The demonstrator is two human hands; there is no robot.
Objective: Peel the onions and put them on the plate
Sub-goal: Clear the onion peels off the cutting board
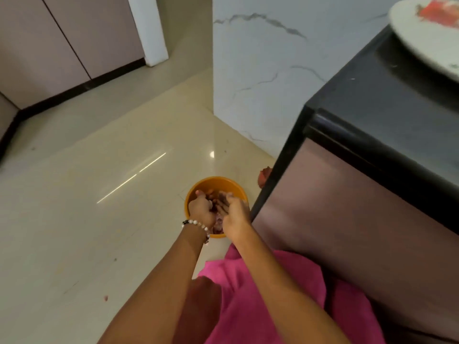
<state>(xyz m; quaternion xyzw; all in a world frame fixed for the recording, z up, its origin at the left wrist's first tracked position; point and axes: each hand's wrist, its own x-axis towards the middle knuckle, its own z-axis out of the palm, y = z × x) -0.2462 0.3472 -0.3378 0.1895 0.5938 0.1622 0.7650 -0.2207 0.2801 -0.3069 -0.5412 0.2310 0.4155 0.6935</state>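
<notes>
An orange bowl [215,186] sits on a glossy cream floor [99,182], holding purplish-pink scraps. A bracelet [197,225] of white and black beads circles the left wrist. Bright pink fabric [260,294] lies near. To the right, a black counter [372,100] carries a white plate [422,40] with something red. The far wall [260,58] is white marble, grey-veined.

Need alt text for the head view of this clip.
Both hands, left hand and right hand, reach into an orange bowl on the floor holding onion peels. A white plate sits on the dark counter at right.
</notes>
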